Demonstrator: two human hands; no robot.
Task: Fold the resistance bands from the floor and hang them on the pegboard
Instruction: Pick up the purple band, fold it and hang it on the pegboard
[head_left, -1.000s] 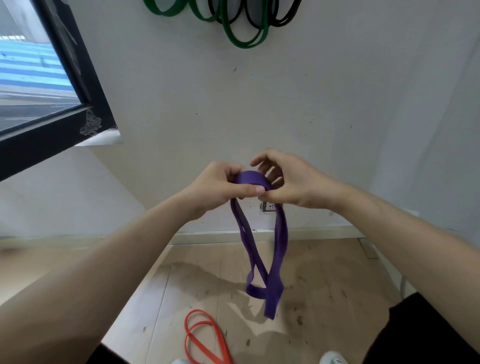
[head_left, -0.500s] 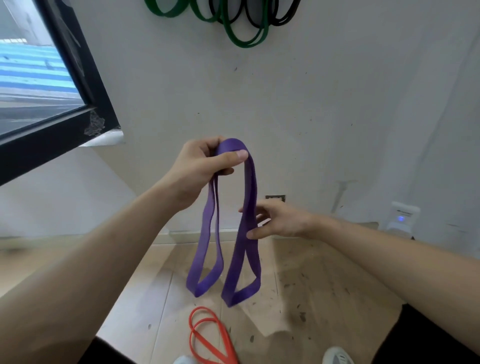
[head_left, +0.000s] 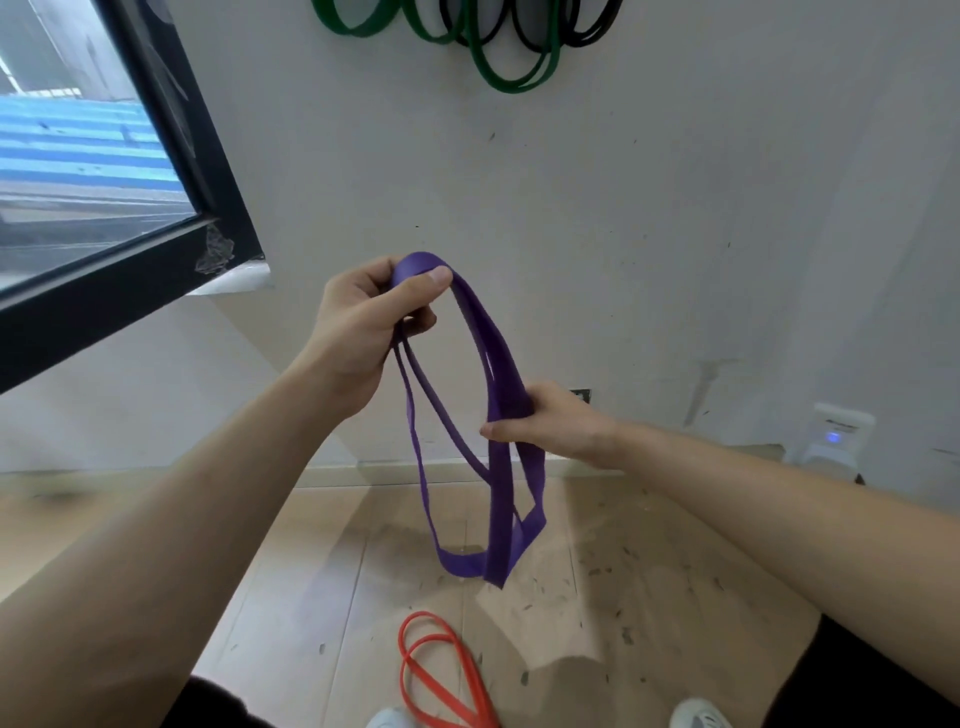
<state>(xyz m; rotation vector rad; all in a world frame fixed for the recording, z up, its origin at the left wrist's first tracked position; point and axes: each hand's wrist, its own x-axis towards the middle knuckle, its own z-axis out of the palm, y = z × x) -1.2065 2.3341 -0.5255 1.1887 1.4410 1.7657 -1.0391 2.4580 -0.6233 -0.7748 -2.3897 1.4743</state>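
Purple band (head_left: 500, 384) is pinched at its top fold by the left hand (head_left: 363, 332), while the right hand (head_left: 550, 423) grips its right strands lower down; an orange band (head_left: 441, 670) lies on the near floor.

green bands (head_left: 514, 78) and black bands (head_left: 587, 36): upper parts cut off by the top edge. orange band (head_left: 441, 670) and both shoes (head_left: 696, 714): cut off by the bottom edge. purple band (head_left: 511, 384): top fold partly hidden inside the left hand (head_left: 363, 327). right hand (head_left: 556, 423): fingertips hidden behind the band.

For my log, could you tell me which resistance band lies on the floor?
The orange band: the purple band is hand-held, the green bands and black bands hang on the wall.
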